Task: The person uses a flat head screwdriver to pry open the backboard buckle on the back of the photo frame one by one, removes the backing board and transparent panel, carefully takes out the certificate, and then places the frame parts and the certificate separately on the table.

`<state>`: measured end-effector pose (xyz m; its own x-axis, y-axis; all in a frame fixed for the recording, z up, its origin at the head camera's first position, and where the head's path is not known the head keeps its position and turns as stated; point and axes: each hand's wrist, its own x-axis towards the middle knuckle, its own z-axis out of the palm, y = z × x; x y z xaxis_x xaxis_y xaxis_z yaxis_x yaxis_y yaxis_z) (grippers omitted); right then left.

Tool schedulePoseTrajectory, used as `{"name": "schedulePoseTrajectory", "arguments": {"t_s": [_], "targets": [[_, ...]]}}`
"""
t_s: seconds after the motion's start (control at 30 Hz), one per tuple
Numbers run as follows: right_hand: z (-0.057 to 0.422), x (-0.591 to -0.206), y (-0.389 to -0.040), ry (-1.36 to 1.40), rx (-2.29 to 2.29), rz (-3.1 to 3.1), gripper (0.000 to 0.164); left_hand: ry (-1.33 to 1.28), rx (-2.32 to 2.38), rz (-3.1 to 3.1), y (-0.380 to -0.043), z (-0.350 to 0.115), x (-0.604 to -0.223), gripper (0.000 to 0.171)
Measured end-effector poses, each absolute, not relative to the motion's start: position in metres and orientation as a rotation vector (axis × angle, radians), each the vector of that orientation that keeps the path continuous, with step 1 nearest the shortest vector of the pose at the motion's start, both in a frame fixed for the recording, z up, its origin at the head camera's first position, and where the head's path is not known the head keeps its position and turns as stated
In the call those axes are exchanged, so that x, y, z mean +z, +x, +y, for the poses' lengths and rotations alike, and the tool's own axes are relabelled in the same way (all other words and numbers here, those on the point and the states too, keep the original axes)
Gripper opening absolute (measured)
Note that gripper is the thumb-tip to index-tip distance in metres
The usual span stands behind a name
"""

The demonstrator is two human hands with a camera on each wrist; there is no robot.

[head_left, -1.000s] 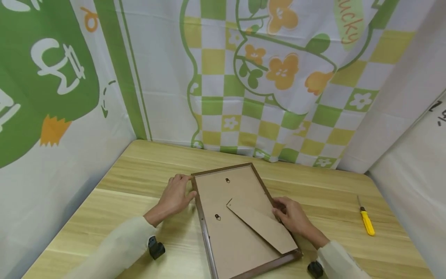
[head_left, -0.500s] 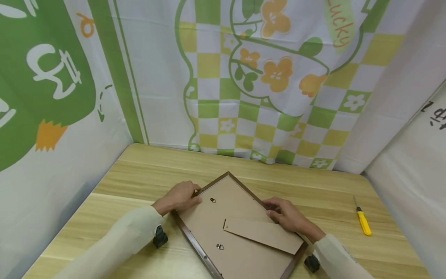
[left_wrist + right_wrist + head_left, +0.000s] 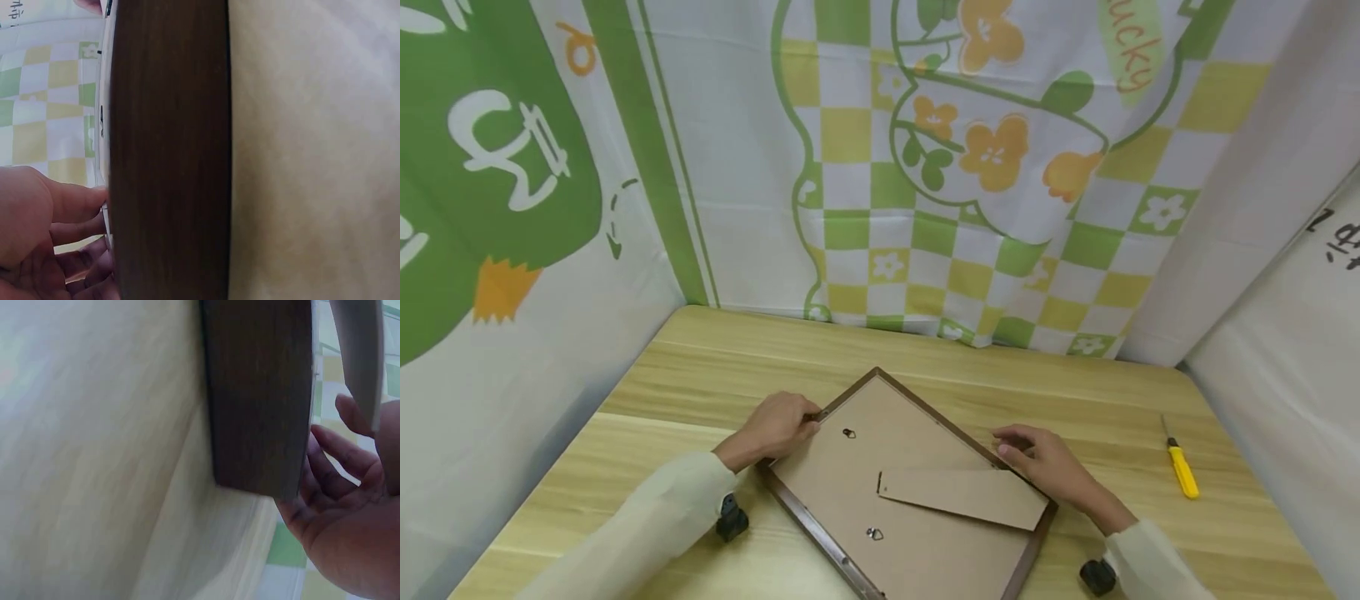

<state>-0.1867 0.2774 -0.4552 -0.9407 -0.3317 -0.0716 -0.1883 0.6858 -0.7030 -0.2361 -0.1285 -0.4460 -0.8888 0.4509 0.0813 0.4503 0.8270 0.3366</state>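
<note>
A picture frame (image 3: 917,442) with a dark brown wooden rim lies back side up on the table, turned at an angle. Its tan backing carries a stand leg (image 3: 966,498) and two small hanging rings, one of them a metal ring (image 3: 874,533). My left hand (image 3: 777,423) grips the frame's upper left edge, thumb over the top. Beside the right edge, near the stand leg's wide end, my right hand (image 3: 1048,467) holds nothing, fingers loosely bent. In the right wrist view its fingertips are close to the rim; whether they touch it I cannot tell.
A screwdriver (image 3: 1183,471) with a yellow handle lies on the wooden table (image 3: 700,367) at the right. Patterned curtains (image 3: 850,183) hang behind and to the sides of the table. Dark wrist cameras sit on both cuffs.
The picture frame has turned counterclockwise, its top corner swinging left, as my left hand kept near its left edge. My right hand has since loosened from the right edge.
</note>
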Motion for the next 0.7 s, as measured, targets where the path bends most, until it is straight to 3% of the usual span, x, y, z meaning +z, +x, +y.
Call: {"name": "schedulePoseTrajectory", "arguments": {"t_s": [0.37,0.5,0.7], "targets": [[0.295,-0.463,-0.178,-0.276,-1.106,2.903,0.041,0.654,0.652,3.004,-0.218,-0.132,-0.448,0.010],[0.297,-0.463,-0.176,-0.217,-1.106,2.988,0.043,0.618,0.663,3.025,-0.209,-0.133,-0.449,0.015],[0.296,-0.460,-0.175,-0.147,-1.112,3.052,0.049,0.472,0.743,2.998,-0.193,-0.130,-0.450,0.009]]}}
